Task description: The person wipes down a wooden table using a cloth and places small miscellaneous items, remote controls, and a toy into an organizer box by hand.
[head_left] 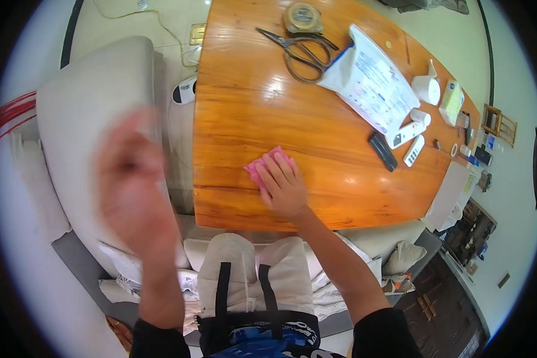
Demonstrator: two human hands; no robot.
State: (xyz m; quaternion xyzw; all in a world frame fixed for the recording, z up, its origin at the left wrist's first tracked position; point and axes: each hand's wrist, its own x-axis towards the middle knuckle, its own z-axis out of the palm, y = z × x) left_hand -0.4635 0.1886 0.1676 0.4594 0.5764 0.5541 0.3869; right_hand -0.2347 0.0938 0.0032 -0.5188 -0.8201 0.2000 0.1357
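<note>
Our open right hand (287,194) presses the pink cloth (254,171) onto the table (235,128); sliding needs even pressure. Our left hand (131,182)'s grip we cannot tell.

Home, living-room type | pale upholstered sofa (98,113) with loose cushion (405,258) | glossy wooden table (238,131) with remote control (414,151), tissue pack (451,102) | tiled floor (122,18) | dark carved wooden door (438,304)
</note>
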